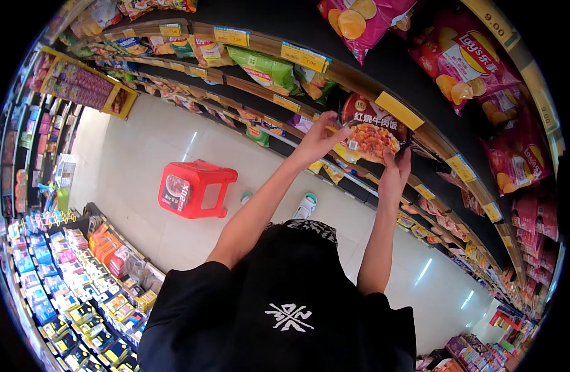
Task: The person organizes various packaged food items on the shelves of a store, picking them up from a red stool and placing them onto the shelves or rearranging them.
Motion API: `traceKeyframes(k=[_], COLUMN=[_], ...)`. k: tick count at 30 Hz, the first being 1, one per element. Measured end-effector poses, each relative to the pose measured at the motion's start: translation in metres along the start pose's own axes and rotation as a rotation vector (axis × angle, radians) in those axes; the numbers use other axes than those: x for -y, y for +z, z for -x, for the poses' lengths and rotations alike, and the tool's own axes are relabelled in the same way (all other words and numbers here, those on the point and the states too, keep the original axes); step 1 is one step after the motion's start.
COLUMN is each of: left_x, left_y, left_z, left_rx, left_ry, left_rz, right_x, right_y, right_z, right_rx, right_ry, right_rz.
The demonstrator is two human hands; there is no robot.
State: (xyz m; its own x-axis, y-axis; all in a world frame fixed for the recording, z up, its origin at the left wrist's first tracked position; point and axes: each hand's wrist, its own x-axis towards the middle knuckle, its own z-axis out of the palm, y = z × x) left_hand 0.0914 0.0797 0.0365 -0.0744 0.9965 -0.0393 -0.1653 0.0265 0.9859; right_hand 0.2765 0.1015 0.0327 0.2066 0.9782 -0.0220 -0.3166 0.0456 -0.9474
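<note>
Between my two hands is a dark packaged ready meal point(375, 132), its lid printed with a picture of braised meat and large characters. My left hand point(320, 139) grips its left edge, thumb on the front. On the lower right edge, my right hand point(396, 167) holds it with the thumb against the front. The package is tilted toward me, just in front of the snack shelf point(355, 83). Its upper right edge lies close to a yellow price tag point(399, 110). The back of the package is hidden.
Bags of potato chips point(466, 65) fill parts of the upper shelves. A red plastic stool point(196, 188) bearing a printed label stands on the tiled floor point(164, 135) to my left. Behind it, a display of small boxed goods point(85, 297) runs along the lower left. A yellow rack point(87, 81) stands farther off.
</note>
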Motion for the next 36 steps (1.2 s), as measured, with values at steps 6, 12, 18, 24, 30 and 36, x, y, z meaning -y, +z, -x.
traceKeyframes(k=[6,12,18,24,30,36], left_x=[0.033,0.051,0.087,0.106,0.134,0.169], left_y=[-0.035,-0.092,-0.165,-0.235,-0.294,-0.350], left_z=[0.043,0.100,0.147,0.185,0.235,0.289], left_rx=[0.119,0.203,0.105,-0.032,-0.204,-0.426], left_ry=[0.039,-0.130,-0.199,-0.253,-0.280,-0.369], left_rz=[0.029,-0.091,-0.227,-0.306,-0.258,-0.310], right_x=[0.005,-0.038,-0.093,-0.132,-0.182,-0.252], right_y=[-0.007,-0.004,0.036,0.091,0.143,0.197], right_z=[0.065,0.127,0.175,0.196,0.214,0.230], right_rx=[0.164,0.176,0.248,0.411,0.576,0.803], right_ry=[-0.064,0.141,0.290,0.415,0.473,0.649], right_rz=[0.307,0.312,0.296,0.362,0.428,0.591])
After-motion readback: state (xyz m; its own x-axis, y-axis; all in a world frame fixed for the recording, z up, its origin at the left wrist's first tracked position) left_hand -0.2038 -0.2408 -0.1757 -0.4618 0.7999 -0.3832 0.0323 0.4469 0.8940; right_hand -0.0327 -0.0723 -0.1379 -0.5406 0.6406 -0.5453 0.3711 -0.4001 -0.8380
